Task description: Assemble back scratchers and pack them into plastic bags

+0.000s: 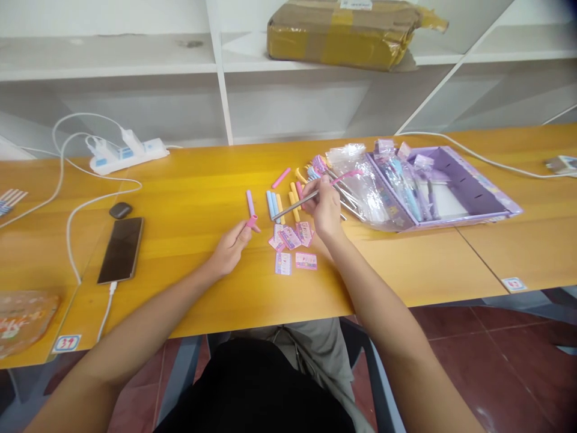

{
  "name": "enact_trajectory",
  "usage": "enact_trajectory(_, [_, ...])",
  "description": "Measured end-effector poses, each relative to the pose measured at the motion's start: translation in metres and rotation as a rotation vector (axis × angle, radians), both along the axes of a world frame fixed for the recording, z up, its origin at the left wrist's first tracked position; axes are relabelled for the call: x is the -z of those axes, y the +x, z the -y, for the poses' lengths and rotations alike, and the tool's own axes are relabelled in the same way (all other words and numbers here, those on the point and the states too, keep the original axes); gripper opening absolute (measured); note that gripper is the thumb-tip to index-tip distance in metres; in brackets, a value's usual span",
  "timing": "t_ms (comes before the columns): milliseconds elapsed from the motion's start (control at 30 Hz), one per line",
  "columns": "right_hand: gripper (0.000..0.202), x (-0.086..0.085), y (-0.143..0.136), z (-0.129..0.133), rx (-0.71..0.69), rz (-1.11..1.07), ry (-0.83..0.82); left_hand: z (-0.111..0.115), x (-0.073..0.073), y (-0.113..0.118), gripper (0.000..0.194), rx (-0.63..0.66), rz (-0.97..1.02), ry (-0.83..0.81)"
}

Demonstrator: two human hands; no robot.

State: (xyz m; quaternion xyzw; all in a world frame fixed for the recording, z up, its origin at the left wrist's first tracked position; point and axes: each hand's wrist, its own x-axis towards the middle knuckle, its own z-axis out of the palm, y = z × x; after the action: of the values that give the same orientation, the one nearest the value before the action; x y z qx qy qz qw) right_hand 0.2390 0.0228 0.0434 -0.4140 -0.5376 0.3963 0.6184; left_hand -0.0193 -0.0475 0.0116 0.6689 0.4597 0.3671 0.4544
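Observation:
My left hand (231,249) pinches a short pink tube-like piece (253,222) between thumb and fingers, over the table just below a purple stick (250,203). My right hand (323,207) is closed around a thin metal rod with a pink end (295,205). The rod slants down to the left, its bare tip above several blue (273,204) and yellow sticks (294,199). Small printed pink and purple cards (289,238) lie between the hands. A pink stick (281,178) lies farther back. Behind my right hand, more metal rods (354,203) are partly hidden.
Clear plastic bags (356,165) lean on a purple box (489,201) holding wrapped pens. On the left are a phone (121,249), a black earbud case (121,210), a power strip (130,157) and white cables. A taped carton (338,33) sits on the shelf.

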Motion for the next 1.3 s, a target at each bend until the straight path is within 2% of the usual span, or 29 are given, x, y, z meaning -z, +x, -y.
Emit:
enact_trajectory(100, [0.066, 0.003, -0.001, -0.003, -0.109, -0.099, -0.08, 0.001, -0.001, 0.0, 0.055, 0.029, 0.056, -0.025])
enact_trajectory(167, [0.066, 0.002, -0.003, -0.003, -0.157, -0.162, -0.11, 0.001, -0.002, 0.0, 0.052, 0.045, 0.017, -0.02])
enact_trajectory(433, [0.066, 0.001, -0.01, 0.0, -0.245, -0.224, -0.157, 0.001, -0.006, -0.001, 0.047, 0.057, -0.086, 0.007])
enact_trajectory(833, [0.065, -0.001, -0.005, 0.005, -0.122, 0.008, -0.06, -0.002, -0.011, 0.002, 0.043, 0.068, -0.177, 0.056])
enact_trajectory(1300, [0.067, 0.005, -0.006, 0.006, -0.153, 0.047, -0.039, -0.004, -0.003, 0.001, 0.043, 0.065, -0.233, 0.1])
